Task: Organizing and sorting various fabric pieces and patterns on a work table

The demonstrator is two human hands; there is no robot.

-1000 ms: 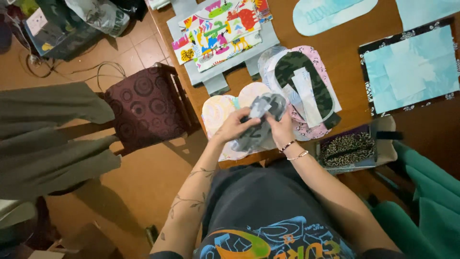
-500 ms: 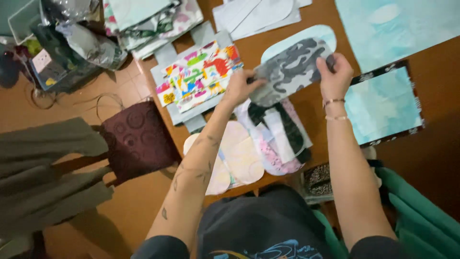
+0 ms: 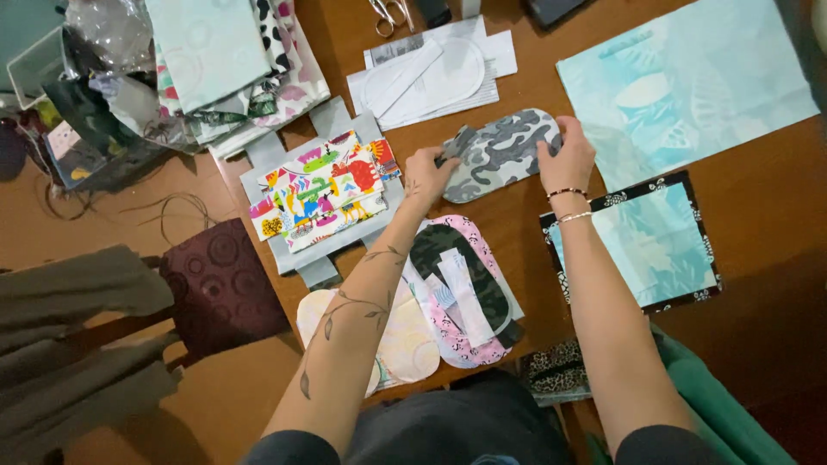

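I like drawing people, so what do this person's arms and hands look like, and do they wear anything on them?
Both arms are bare from just above the elbow, with short dark sleeves at the top. The left forearm has a dark vine tattoo with small leaves, and the left hand carries a small dark mark on its back. The right wrist wears two thin bracelets, one of dark beads, one pale. No gloves show.

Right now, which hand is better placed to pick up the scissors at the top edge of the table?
Probably the left hand. It rests on the near-left end of the grey camouflage fabric piece, almost directly below the scissors. The right hand presses the piece's other end, farther to the side.
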